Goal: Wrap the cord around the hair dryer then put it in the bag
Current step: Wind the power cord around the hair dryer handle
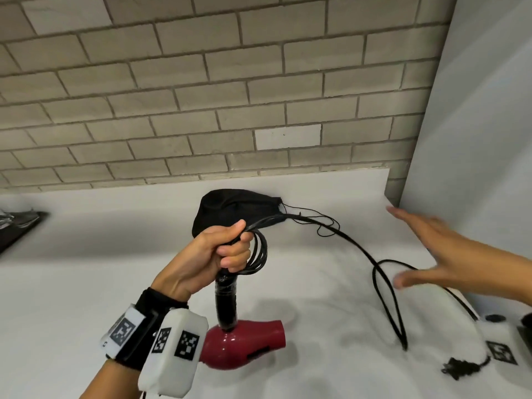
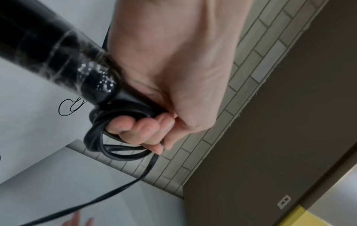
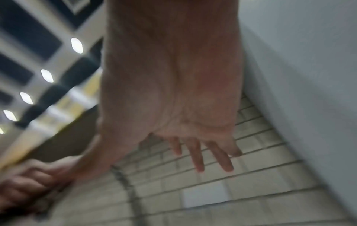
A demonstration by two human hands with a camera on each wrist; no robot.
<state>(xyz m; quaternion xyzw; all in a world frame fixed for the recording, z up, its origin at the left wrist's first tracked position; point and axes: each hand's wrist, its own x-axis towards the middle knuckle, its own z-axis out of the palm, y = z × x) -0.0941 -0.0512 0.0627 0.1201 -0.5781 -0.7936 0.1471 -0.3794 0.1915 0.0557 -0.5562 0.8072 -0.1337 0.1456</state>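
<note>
Several cord (image 1: 260,249) loops are sitting gripped with the hair dryer (image 1: 244,344) handle in the left hand (image 1: 213,254) above the bench (image 1: 86,283), right hand (image 1: 440,249) hovering spread and empty, likely needing the slack next, bag (image 1: 230,208) waiting behind.

no readable text, labels or brands anywhere

Washroom-like room: tiled wall (image 1: 201,82), white counter (image 1: 86,269)
</note>
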